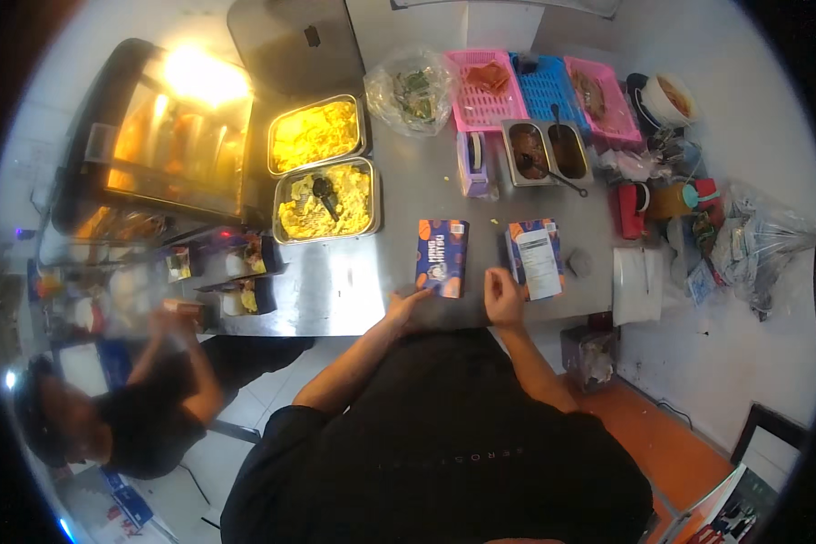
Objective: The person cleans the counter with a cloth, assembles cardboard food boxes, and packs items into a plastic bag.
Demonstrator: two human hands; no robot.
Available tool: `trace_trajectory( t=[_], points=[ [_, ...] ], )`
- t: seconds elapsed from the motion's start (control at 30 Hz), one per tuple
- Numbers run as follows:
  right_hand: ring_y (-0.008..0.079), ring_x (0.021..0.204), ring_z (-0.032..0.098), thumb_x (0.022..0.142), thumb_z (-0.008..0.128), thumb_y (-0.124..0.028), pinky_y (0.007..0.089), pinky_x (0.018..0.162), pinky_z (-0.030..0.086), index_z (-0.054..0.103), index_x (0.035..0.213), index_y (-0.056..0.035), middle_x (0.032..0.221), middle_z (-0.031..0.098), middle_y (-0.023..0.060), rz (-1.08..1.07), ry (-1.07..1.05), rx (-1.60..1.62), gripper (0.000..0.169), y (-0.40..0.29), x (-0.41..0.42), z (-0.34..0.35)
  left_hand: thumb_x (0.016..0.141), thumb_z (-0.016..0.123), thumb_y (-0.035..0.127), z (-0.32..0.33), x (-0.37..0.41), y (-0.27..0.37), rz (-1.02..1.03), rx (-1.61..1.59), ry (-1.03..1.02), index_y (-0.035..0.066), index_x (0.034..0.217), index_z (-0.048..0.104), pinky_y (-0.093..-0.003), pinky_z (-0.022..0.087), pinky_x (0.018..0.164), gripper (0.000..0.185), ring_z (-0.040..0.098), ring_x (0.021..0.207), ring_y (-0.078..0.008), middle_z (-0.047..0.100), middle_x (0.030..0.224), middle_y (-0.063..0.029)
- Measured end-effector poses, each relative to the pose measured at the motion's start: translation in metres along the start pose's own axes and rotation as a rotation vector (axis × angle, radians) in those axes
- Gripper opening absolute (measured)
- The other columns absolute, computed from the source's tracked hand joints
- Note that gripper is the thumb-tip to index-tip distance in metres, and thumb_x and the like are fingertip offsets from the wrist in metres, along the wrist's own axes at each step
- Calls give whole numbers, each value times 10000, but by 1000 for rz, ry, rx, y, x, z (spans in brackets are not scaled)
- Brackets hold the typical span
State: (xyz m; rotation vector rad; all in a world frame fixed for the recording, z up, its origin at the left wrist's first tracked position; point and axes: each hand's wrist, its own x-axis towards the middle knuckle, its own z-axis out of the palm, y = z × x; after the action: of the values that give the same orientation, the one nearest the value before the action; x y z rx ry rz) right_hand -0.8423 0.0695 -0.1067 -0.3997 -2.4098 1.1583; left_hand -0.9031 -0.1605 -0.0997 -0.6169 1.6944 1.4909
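Before me on the steel counter (415, 183) lies a closed blue-and-orange printed cardboard box (440, 255). My left hand (406, 304) grips its near left corner, fingers at the edge. To the right is a second printed box (513, 238) of the same kind, with a white printed paper slip (538, 265) on its top. Beside this box's near left corner is my right hand (503, 296), its fingers curled in, and I see nothing in it. A purple tape dispenser (474, 166) stands beyond the boxes.
Two steel trays of yellow food (316, 132) stand left of centre, by a lit warming cabinet (177, 149). Sauce pans (530, 153) with ladles and plastic baskets (489, 102) are at the back. A co-worker (143, 415) is at the left. Filled open boxes (248, 299) line that side.
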Motion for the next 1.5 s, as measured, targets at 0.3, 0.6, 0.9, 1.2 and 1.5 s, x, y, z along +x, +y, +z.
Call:
trace_trajectory(
  t=[0.3,0.6,0.9,1.2,1.5],
  points=[
    [326,1091,614,840,764,-392,401,933,490,441,1379,64,1285,573,220,734,-233,220,777,100,57,-126,650,901,267,60,84,6,534,453,132,-11,1461,281,-480,424,1041,1058,489,1227,-417,498,1278,-244],
    [186,890,677,885,660,-336,315,710,529,598,1213,18,1050,679,82,959,-304,377,487,249,52,-124,694,816,162,182,82,6,675,614,101,-14,1395,328,-484,450,1014,872,515,1166,-452,517,1259,-265],
    [309,1103,599,870,724,-282,456,951,448,598,1170,10,1177,629,183,138,-46,-254,437,171,97,-143,760,787,329,116,66,18,698,158,214,-17,1283,535,-450,486,957,675,603,1129,-348,586,1265,-234],
    [357,1179,516,873,717,-230,499,1043,352,642,1080,-44,1192,600,147,-303,-165,-252,288,-15,88,3,855,658,268,-254,19,-59,118,453,1553,90,1246,552,-478,428,953,443,536,1153,-350,587,1225,-147],
    [332,1203,476,844,728,-214,455,1049,354,664,1044,-90,1207,582,135,-195,-474,-34,244,-131,42,138,889,641,203,-355,2,-99,360,570,1095,59,1082,614,-494,523,769,242,660,820,-389,686,847,-169]
  ],
)
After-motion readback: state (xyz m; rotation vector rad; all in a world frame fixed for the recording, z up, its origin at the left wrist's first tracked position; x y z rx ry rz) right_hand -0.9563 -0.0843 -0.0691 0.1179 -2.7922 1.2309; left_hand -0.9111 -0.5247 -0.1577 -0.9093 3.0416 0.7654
